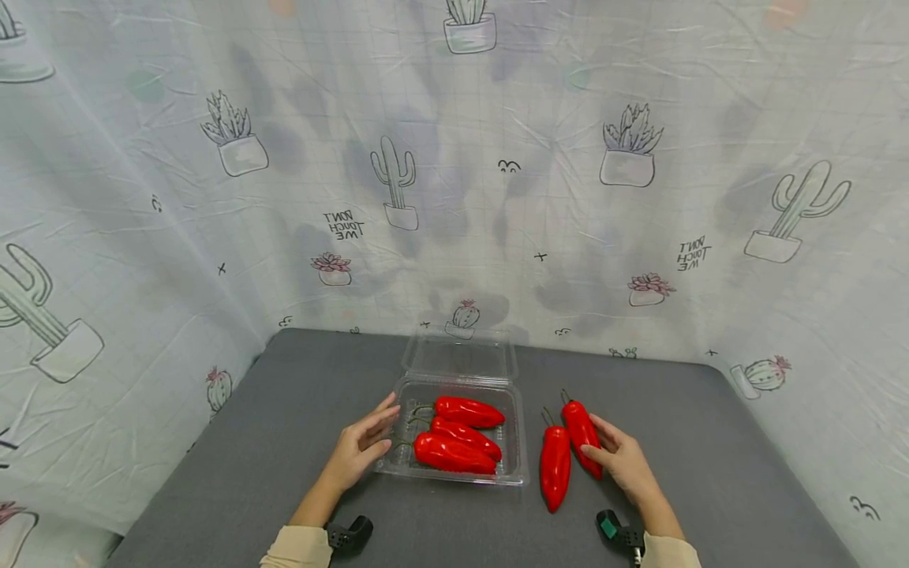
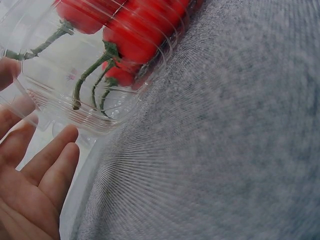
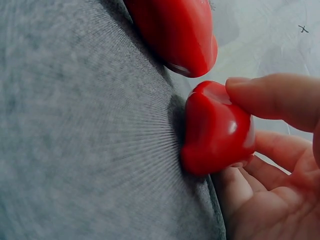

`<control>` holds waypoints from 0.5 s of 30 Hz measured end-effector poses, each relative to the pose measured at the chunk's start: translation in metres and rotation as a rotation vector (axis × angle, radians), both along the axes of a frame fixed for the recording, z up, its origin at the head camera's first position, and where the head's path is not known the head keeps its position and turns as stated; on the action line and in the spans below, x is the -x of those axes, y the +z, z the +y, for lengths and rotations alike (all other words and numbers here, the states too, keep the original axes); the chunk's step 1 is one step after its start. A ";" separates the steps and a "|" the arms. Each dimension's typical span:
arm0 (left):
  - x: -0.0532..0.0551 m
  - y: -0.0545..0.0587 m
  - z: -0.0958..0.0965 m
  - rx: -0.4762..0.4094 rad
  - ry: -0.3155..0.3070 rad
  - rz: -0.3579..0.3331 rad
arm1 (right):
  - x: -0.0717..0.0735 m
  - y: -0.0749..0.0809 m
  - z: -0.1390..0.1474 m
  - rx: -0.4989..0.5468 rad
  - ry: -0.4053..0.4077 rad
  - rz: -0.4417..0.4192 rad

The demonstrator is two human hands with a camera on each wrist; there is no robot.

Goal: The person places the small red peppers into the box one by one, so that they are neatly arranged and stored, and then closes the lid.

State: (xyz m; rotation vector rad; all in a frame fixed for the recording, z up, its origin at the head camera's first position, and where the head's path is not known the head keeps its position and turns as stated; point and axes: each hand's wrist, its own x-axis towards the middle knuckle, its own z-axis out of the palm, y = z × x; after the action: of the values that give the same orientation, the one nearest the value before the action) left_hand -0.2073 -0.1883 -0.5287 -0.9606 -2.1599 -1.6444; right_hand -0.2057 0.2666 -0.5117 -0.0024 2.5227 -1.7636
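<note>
In the head view a clear plastic clamshell container (image 1: 521, 442) stands with its lid (image 1: 461, 355) raised at the back. Three long red peppers lie inside, stems to the left; the nearest pepper (image 1: 454, 454) is the largest in view. My left hand (image 1: 358, 446) rests at the container's left side, fingers fairly straight and seen partly through the plastic in the left wrist view. To the right of the container lie two more peppers. My right hand (image 1: 625, 465) pinches the outer red pepper (image 3: 220, 130) between thumb and fingers, on the table. The inner pepper (image 1: 555, 468) lies untouched beside it.
A grey table (image 1: 319, 379) carries everything. Behind and on both sides hangs a pale curtain (image 1: 454, 197) printed with cacti. Black wrist devices sit at both wrists, the left device (image 1: 349, 536) close to the table's near side.
</note>
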 end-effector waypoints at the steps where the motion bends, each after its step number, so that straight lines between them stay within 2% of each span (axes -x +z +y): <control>1: 0.000 0.000 0.000 0.000 0.000 -0.001 | 0.000 0.000 0.000 0.001 -0.003 -0.004; 15: -0.001 0.000 -0.001 0.006 -0.003 0.009 | -0.001 0.002 0.002 0.059 -0.051 0.010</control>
State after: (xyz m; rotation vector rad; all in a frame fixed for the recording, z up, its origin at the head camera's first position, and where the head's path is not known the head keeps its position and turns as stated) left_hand -0.2064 -0.1890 -0.5288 -0.9713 -2.1598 -1.6330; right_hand -0.2050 0.2688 -0.5098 0.0513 2.4982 -1.8609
